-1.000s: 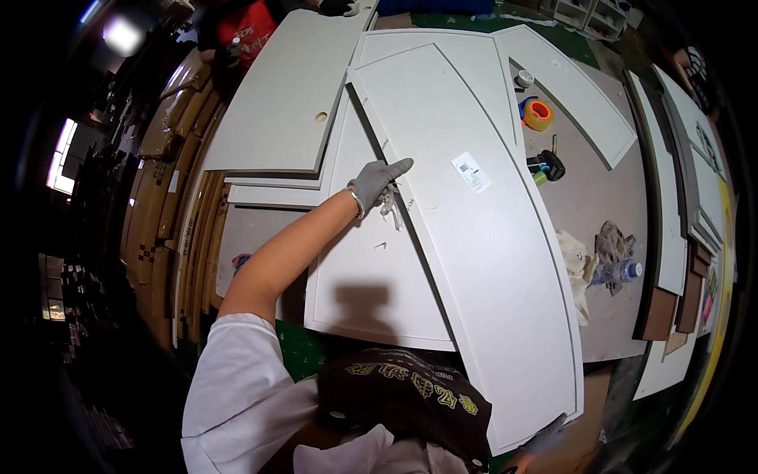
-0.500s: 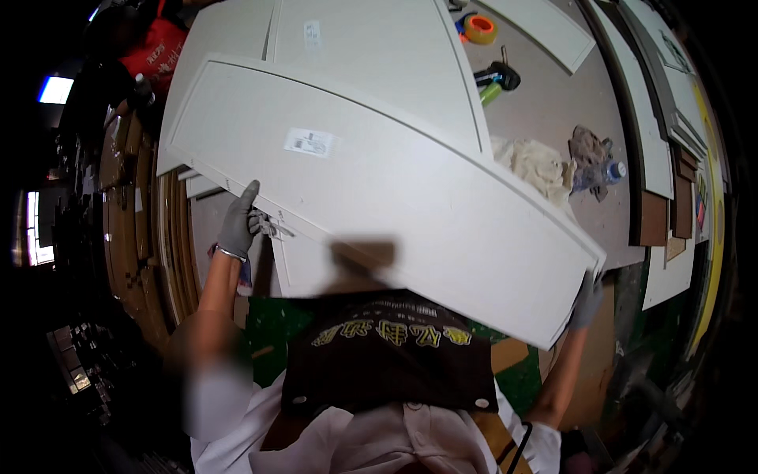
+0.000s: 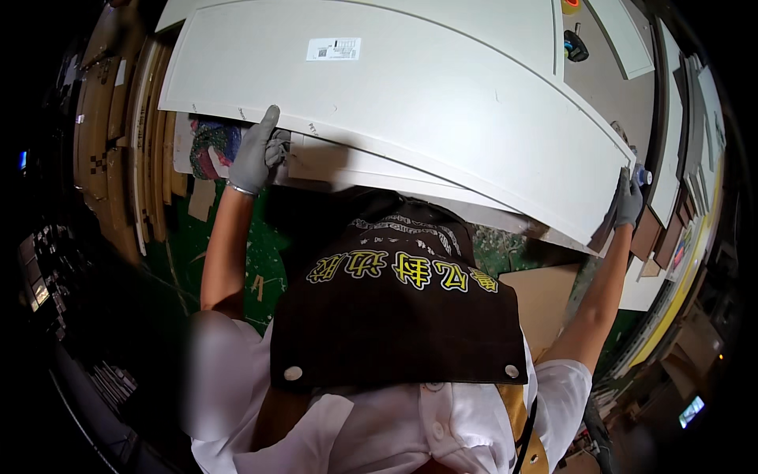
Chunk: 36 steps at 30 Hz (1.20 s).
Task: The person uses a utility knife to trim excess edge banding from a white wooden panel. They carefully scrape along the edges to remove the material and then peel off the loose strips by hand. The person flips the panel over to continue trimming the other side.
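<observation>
A long white panel [image 3: 442, 107] with a shallow groove along its edges and a paper label [image 3: 334, 49] lies across the upper part of the view, its right end lower than its left. My left hand [image 3: 257, 154], in a grey glove, grips the near long edge, thumb on top and fingers curled below. At the panel's right end my gloved right hand [image 3: 628, 199] is closed round the edge; some of its fingers are hidden. Beneath the panel another white board [image 3: 347, 167] shows along the worktable's near side.
Brown cardboard [image 3: 103, 126] and upright boards stand at the left. Beyond the panel are a dark hand tool [image 3: 576, 47] and a tape roll [image 3: 570, 6]. A bottle cap [image 3: 643, 177] shows beside my right hand. More panels [image 3: 669, 126] lean at the right.
The panel and both hands now sit higher in the picture, and my view has tipped down toward my apron. Both hands keep their hold on the panel.
</observation>
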Each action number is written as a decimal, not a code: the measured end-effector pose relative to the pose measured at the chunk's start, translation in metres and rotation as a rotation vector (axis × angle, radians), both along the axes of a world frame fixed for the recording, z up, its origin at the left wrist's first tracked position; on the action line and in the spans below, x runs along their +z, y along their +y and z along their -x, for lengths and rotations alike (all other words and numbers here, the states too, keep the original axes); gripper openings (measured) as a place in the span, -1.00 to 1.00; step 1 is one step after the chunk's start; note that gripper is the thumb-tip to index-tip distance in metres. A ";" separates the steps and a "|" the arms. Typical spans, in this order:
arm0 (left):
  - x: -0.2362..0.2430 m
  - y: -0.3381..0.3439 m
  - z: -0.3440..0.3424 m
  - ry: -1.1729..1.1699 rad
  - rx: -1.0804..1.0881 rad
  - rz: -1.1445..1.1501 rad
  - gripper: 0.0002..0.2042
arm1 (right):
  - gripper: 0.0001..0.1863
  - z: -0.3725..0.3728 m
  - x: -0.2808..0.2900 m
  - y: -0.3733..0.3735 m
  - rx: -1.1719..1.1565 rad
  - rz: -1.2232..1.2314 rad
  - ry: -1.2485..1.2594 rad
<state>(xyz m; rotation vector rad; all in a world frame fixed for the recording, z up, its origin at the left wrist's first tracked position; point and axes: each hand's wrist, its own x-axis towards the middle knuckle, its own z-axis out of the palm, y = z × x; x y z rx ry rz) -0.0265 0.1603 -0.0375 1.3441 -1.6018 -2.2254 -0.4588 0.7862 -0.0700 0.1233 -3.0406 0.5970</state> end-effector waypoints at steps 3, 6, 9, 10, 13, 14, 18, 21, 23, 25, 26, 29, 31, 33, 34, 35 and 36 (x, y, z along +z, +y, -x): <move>-0.001 0.001 -0.006 -0.045 -0.129 0.086 -0.49 | -0.45 -0.006 0.040 -0.018 -0.094 -0.366 0.157; 0.000 -0.009 -0.009 0.020 -0.369 0.290 -0.53 | -0.48 -0.030 0.054 -0.040 0.012 0.231 0.266; 0.008 -0.012 -0.011 0.083 -0.432 0.306 -0.55 | -0.54 -0.109 0.066 -0.112 0.005 0.525 -0.046; 0.002 -0.016 -0.014 0.047 -0.441 0.301 -0.53 | -0.56 -0.153 0.077 -0.152 -0.011 0.447 -0.124; -0.019 -0.025 -0.019 0.113 -0.433 0.304 -0.53 | -0.55 -0.254 0.068 -0.217 0.189 0.438 -0.158; -0.018 -0.025 -0.017 0.069 -0.498 0.414 -0.55 | -0.57 -0.282 0.068 -0.234 0.155 0.469 -0.237; -0.002 -0.030 -0.021 0.263 -0.962 1.250 -0.74 | -0.61 -0.335 0.048 -0.234 -0.052 0.640 -0.215; -0.028 -0.058 -0.059 0.193 -0.711 0.747 -0.85 | -0.65 -0.337 0.030 -0.180 -0.281 0.577 -0.007; -0.051 -0.086 -0.078 0.045 -0.072 0.109 -0.62 | -0.71 -0.324 0.018 -0.128 -0.366 0.626 0.173; -0.073 -0.118 -0.103 0.016 -0.129 0.383 -0.35 | -0.73 -0.311 0.009 -0.078 -0.416 0.504 0.303; -0.081 -0.124 -0.107 0.016 -0.200 0.433 -0.27 | -0.75 -0.304 0.006 -0.057 -0.467 0.463 0.300; -0.054 -0.087 -0.094 -0.057 -0.252 0.491 -0.15 | -0.69 -0.275 -0.005 -0.011 -0.491 0.243 0.418; -0.069 -0.112 -0.138 -0.022 -0.228 0.247 -0.16 | -0.68 -0.255 0.001 -0.001 -0.489 0.174 0.423; -0.109 -0.128 -0.180 0.124 -0.394 0.292 -0.18 | -0.67 -0.237 0.002 0.014 -0.507 0.216 0.380; -0.104 -0.117 -0.181 0.136 -0.449 0.405 -0.18 | -0.67 -0.230 -0.002 0.019 -0.476 0.190 0.397; -0.101 -0.105 -0.180 0.151 -0.498 0.519 -0.18 | -0.67 -0.224 -0.005 0.025 -0.445 0.161 0.415; -0.095 -0.091 -0.181 0.164 -0.533 0.642 -0.18 | -0.67 -0.215 -0.008 0.026 -0.411 0.142 0.428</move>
